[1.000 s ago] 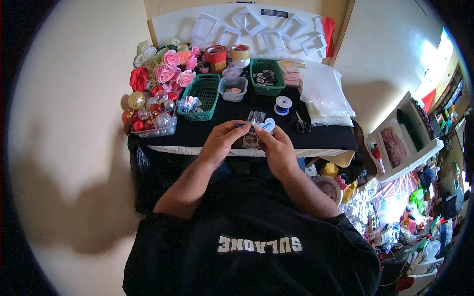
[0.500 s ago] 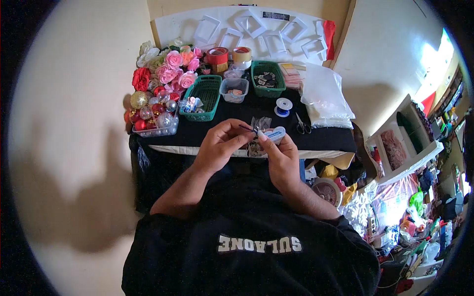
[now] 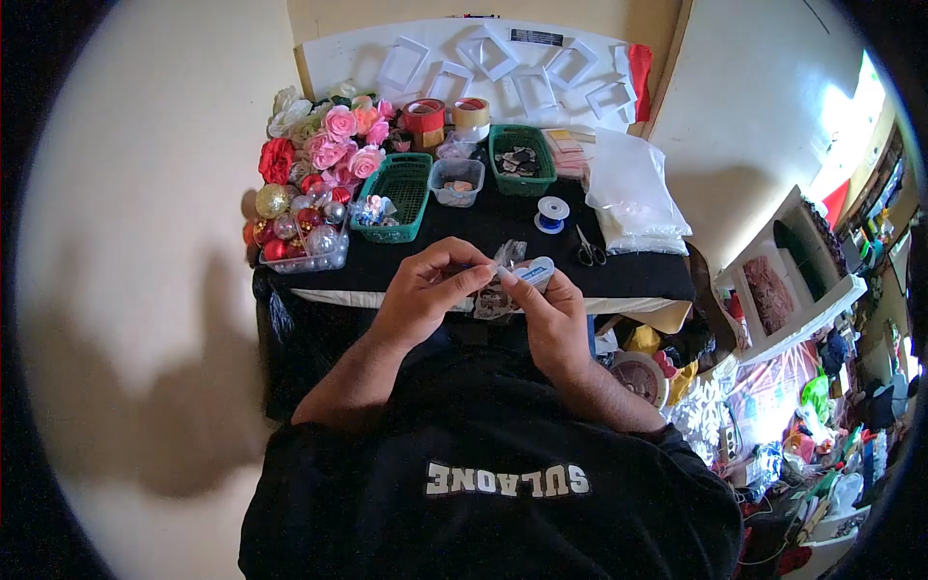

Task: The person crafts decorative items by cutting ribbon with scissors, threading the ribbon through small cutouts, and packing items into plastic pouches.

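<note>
Above the front edge of the table, my two hands meet with fingertips almost touching. My right hand point(image 3: 551, 317) is closed around a small white-and-blue printed tag point(image 3: 535, 273) with a rounded outline. Clear plastic wrap point(image 3: 496, 301) hangs below the fingers, and more of it sticks up behind them. My left hand point(image 3: 432, 293) is pinched, thumb against index finger, right beside the tag; what lies between those fingertips is too small to name. Beyond the hands are a spool of blue ribbon point(image 3: 552, 215) and a pair of scissors point(image 3: 589, 247).
Green baskets point(image 3: 520, 161) and a clear tub point(image 3: 456, 182) stand on the black cloth. Christmas baubles point(image 3: 300, 227) and artificial flowers point(image 3: 333, 140) fill the left side. Tape rolls point(image 3: 423, 118) stand behind. Plastic bags point(image 3: 630, 184) lie at right; white frames point(image 3: 490, 51) line the back.
A thin dark strand that stuck out by my left fingers no longer shows. The clear wrap has shifted slightly left and is more spread out below my hands.
</note>
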Motion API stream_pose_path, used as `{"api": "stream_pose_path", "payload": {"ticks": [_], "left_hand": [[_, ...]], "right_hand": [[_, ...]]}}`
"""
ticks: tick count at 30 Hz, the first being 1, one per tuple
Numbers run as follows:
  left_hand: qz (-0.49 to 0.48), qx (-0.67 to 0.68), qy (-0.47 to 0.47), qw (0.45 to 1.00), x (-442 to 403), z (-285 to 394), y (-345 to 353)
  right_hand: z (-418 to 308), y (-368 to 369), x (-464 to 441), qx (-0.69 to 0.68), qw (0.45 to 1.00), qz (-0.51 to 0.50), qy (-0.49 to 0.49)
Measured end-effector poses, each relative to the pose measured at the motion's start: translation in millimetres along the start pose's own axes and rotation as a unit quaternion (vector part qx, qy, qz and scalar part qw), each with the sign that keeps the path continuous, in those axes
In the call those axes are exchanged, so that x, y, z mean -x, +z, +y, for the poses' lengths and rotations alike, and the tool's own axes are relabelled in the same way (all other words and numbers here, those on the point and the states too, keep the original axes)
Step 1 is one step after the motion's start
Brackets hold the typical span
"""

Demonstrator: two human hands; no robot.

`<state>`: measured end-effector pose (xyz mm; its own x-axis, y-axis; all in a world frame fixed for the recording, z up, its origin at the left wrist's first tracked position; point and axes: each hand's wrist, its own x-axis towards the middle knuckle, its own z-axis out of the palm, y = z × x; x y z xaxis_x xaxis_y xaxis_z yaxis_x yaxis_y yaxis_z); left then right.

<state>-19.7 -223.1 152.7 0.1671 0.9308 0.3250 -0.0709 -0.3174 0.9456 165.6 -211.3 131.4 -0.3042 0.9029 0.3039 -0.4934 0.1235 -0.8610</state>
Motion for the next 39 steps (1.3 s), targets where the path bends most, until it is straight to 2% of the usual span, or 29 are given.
{"api": "stream_pose_path", "payload": {"ticks": [1, 3, 4, 6, 9, 10, 17, 19, 21, 23, 25, 27, 29, 31, 34, 37, 39], "left_hand": [[0.0, 0.0, 0.0, 1.0, 0.4, 0.3, -1.2], [-0.006, 0.094, -0.069, 0.993, 1.2, 0.9, -3.0], [-0.006, 0.094, -0.069, 0.993, 2.0, 0.5, -2.7], [-0.001, 0.195, -0.076, 0.978, 3.4, 0.2, -1.8], [-0.018, 0.224, -0.079, 0.971, 6.4, 6.5, -2.4], [-0.021, 0.195, -0.092, 0.976, 7.7, 13.5, -1.7], [-0.047, 0.219, -0.09, 0.97, 4.3, 7.7, -3.1], [-0.026, 0.205, -0.075, 0.975, 3.6, 8.3, -2.8], [-0.032, 0.098, -0.064, 0.993, 5.7, 6.9, -4.6], [-0.033, 0.102, -0.043, 0.993, 8.5, 7.2, -6.4], [-0.062, 0.051, -0.048, 0.996, 11.4, 11.8, -7.9], [-0.061, 0.081, -0.025, 0.995, 13.2, 4.9, -6.3], [-0.074, 0.1, -0.013, 0.992, 15.3, 6.4, -5.3], [-0.077, 0.098, -0.015, 0.992, 14.7, 6.1, -7.1], [-0.058, 0.093, -0.038, 0.993, 14.8, 6.7, -7.3], [-0.056, 0.068, -0.036, 0.995, 16.2, 4.7, -6.3], [-0.055, 0.079, -0.027, 0.995, 15.3, 0.2, -5.9]], "right_hand": [[0.1, 0.3, 0.7, -0.002, 1.0, -0.008, -0.006], [-1.6, 1.6, 2.2, 0.002, 1.0, -0.013, -0.006], [-2.6, 2.5, 3.5, 0.004, 1.0, -0.018, -0.005], [-6.5, 4.5, 5.6, 0.002, 1.0, -0.021, -0.002], [-9.6, 6.0, 5.8, 0.002, 1.0, -0.026, -0.004], [-10.7, 6.5, 5.8, 0.001, 1.0, -0.027, -0.004], [-13.3, 8.0, 5.9, 0.052, 0.995, -0.082, 0.015], [-14.7, 9.9, 6.7, 0.082, 0.993, -0.087, -0.021], [-13.0, 10.1, 4.9, 0.093, 0.989, -0.107, -0.04], [-13.9, 13.0, 5.9, 0.111, 0.991, -0.065, -0.041], [-11.9, 11.9, 6.1, 0.101, 0.991, -0.075, -0.046], [-9.9, 8.1, 5.2, 0.155, 0.985, -0.058, -0.041], [-7.6, 10.5, 4.3, 0.141, 0.987, -0.074, -0.035], [-5.2, 19.3, 6.3, 0.118, 0.992, -0.021, -0.049], [-1.4, 19.0, 4.3, 0.09, 0.996, 0.002, -0.026], [4.5, 5.1, 4.2, 0.064, 0.998, -0.014, 0.016], [8.5, -0.6, 3.5, 0.06, 0.998, -0.027, -0.001]]}}
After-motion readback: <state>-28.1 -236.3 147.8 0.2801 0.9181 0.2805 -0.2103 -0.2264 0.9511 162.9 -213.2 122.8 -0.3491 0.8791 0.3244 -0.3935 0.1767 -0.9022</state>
